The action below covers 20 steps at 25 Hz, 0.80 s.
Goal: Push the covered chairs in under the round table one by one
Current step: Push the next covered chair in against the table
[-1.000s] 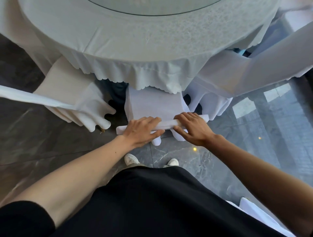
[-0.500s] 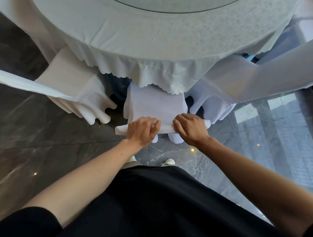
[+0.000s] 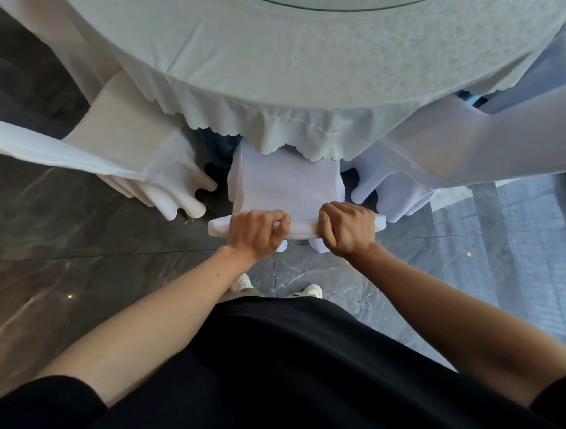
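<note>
Marble floor [image 3: 92, 275]; white-clothed round table [image 3: 275, 61]

Looks like a banquet hall or restaurant dining rm, not a home. Big round worktop [image 3: 306, 46] draped in a pale patterned tablecloth [image 3: 275, 122] w/ scalloped hem hanging low; edge of a glass disc [image 3: 346, 2] on it at top of view. Seats all in fitted white fabric covers w/ wavy skirts: middle chair [image 3: 284, 183] partly under the hem, left chair [image 3: 122, 131] & right chair [image 3: 444, 147] close beside it. Floor [image 3: 92, 245] is dark polished marble-look tile, glossy enough to show a bright window reflection [image 3: 505, 238] at right
</note>
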Tool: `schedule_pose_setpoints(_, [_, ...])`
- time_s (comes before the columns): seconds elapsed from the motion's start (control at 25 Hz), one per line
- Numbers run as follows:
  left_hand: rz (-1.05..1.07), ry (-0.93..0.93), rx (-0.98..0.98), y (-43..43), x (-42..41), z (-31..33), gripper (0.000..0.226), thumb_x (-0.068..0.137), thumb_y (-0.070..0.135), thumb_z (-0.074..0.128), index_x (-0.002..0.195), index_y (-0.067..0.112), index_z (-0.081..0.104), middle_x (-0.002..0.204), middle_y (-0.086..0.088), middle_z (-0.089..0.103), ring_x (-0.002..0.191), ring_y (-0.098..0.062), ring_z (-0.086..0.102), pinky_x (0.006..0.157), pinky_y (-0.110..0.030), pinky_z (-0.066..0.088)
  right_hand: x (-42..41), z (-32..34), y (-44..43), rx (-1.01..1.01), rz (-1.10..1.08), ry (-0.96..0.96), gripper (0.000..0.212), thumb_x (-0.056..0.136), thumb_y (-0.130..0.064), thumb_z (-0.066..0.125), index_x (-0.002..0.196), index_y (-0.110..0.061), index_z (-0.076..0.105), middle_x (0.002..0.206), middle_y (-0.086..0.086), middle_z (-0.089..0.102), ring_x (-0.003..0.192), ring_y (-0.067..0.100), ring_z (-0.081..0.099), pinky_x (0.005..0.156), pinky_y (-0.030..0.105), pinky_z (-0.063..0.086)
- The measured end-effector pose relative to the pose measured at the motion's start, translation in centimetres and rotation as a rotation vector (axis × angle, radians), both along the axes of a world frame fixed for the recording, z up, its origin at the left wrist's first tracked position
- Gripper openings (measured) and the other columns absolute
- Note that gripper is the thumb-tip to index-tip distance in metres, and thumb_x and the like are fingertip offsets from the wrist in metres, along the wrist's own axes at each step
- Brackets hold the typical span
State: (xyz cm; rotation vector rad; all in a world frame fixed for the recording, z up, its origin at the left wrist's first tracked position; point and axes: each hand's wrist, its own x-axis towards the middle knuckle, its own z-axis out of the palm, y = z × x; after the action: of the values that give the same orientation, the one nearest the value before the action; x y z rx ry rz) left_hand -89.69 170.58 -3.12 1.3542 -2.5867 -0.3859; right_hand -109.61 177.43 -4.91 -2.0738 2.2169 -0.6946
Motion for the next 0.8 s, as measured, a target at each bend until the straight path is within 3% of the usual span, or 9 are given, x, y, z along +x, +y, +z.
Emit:
schedule_pose_setpoints(0.24, [0.047, -0.139, 0.019, -7.1, 1.8, 0.1, 0.078, 0.083, 0.057, -0.001, 0.088, 0.019, 0.067, 0.076, -0.011, 0.067, 0.073, -0.036, 0.059, 0.059, -0.032, 0.027, 2.6, 0.7, -6.9, 0.055, -0.058, 0.028, 0.041, 0.092, -0.036, 0.032, 0.058, -0.017, 0.042, 0.051, -0.001, 0.044, 0.044, 0.02, 0.034, 0.047, 0.026, 0.013])
schedule_pose_setpoints(0.36, [0.096, -0.117, 0.086, -9.0, 2.3, 0.6, 0.081, 0.082, 0.06, -0.002, 0.084, 0.016, 0.066, 0.072, -0.012, 0.061, 0.068, -0.032, 0.047, 0.061, -0.032, 0.026, 3.5, 0.8, -9.1, 0.13, -0.087, 0.045, 0.043, 0.093, -0.039, 0.026, 0.059, -0.017, 0.04, 0.052, -0.001, 0.044, 0.045, 0.021, 0.032, 0.047, 0.025, 0.009])
schedule_pose_setpoints(0.52, [0.123, -0.066, 0.106, -8.9, 2.6, 0.7, 0.073, 0.084, 0.062, 0.003, 0.07, 0.015, 0.057, 0.062, -0.003, 0.047, 0.065, -0.028, 0.04, 0.061, -0.032, 0.024, 4.0, 0.5, -9.0, 0.163, -0.137, 0.012, 0.049, 0.094, -0.044, 0.021, 0.06, -0.015, 0.042, 0.055, -0.001, 0.044, 0.048, 0.023, 0.038, 0.047, 0.028, 0.019])
schedule_pose_setpoints(0.68, [0.109, -0.039, 0.103, -8.9, 2.5, 0.1, 0.065, 0.089, 0.057, 0.007, 0.074, 0.013, 0.053, 0.072, -0.009, 0.063, 0.069, -0.032, 0.048, 0.065, -0.034, 0.027, 4.2, 0.9, -8.6, 0.181, -0.147, -0.034, 0.051, 0.096, -0.047, 0.019, 0.062, -0.014, 0.039, 0.055, -0.002, 0.04, 0.051, 0.026, 0.042, 0.051, 0.031, 0.026])
schedule_pose_setpoints(0.8, [0.096, -0.016, 0.071, -8.3, 2.8, 0.0, 0.058, 0.092, 0.053, 0.009, 0.075, 0.014, 0.048, 0.076, -0.008, 0.063, 0.07, -0.031, 0.048, 0.068, -0.034, 0.026, 4.3, 1.2, -7.9, 0.201, -0.143, -0.054, 0.053, 0.097, -0.049, 0.017, 0.065, -0.016, 0.042, 0.059, -0.002, 0.045, 0.058, 0.027, 0.046, 0.06, 0.036, 0.037])
